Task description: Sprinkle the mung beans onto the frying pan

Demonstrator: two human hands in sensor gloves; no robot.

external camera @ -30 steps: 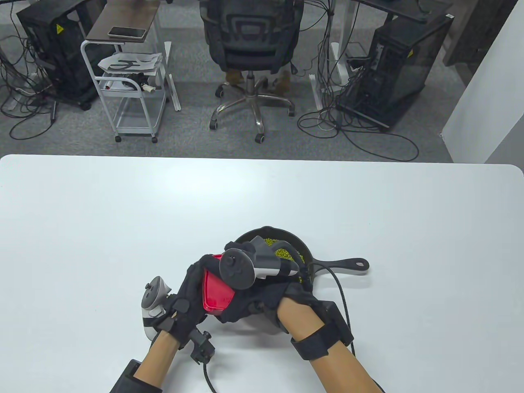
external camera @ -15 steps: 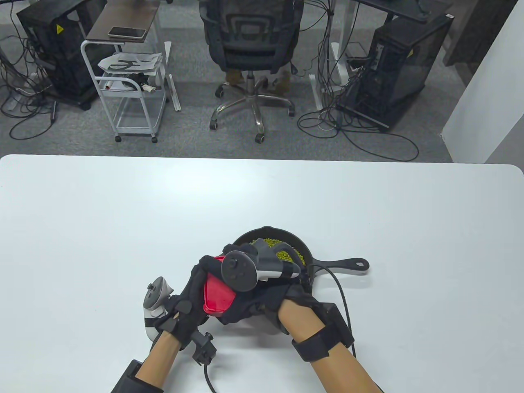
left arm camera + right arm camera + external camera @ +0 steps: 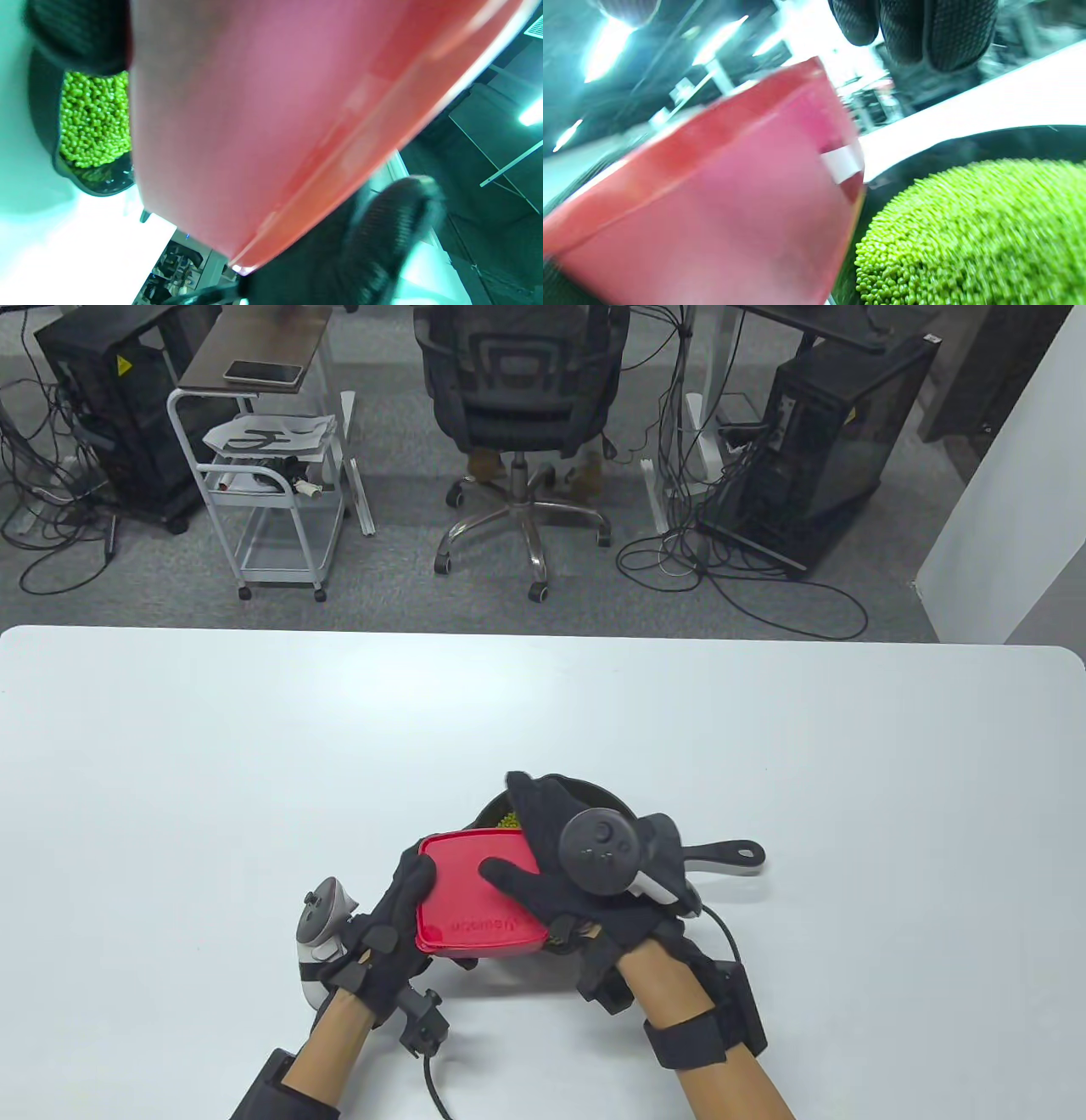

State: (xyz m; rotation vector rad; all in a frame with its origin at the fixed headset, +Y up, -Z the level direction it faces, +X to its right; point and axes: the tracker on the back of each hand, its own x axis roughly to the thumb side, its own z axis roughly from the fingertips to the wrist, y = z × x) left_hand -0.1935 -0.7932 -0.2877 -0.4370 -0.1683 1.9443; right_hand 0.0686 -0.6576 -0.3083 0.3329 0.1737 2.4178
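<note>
A red plastic box (image 3: 475, 899) is turned bottom-up over the near left part of a black frying pan (image 3: 721, 853). My left hand (image 3: 405, 899) grips its left end. My right hand (image 3: 530, 836) holds its right end, thumb on the upturned bottom, fingers stretched over the far edge. A few green mung beans (image 3: 507, 819) show past the box. The left wrist view shows the box (image 3: 263, 106) close up, with beans (image 3: 93, 123) in the pan (image 3: 102, 186). The right wrist view shows the box (image 3: 712, 203) beside a heap of beans (image 3: 967, 233), with my fingertips (image 3: 937, 29) above.
The white table (image 3: 254, 746) stretches wide around the pan. The pan handle points right. Glove cables trail toward the near edge behind both wrists. An office chair, a cart and computer cases stand on the floor beyond the far edge.
The box has turned from standing on edge to lying bottom-up over the pan. My right hand has rolled over and shifted right, now covering most of the pan and beans.
</note>
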